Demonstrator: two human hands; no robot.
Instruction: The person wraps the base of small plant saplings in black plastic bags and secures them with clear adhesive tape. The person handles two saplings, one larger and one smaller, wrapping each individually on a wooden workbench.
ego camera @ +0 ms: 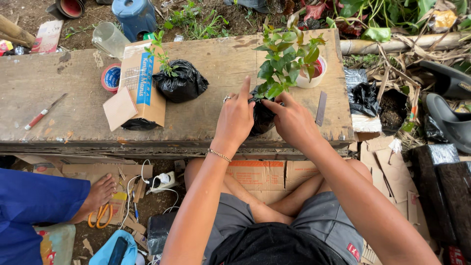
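The long weathered wooden plank bench [59, 83] fills the upper frame. At its centre right stands the leafy green seedling in a black plastic grow bag [262, 118]. The left hand [235, 118] pinches the bag's rim at nine o'clock, index finger raised; the right hand [292, 120] grips it at three o'clock. Pulled unevenly, the thin plastic could tear or the plant tip toward six o'clock. At three o'clock lies a small grey blade [321, 108], near enough to nick a wrist.
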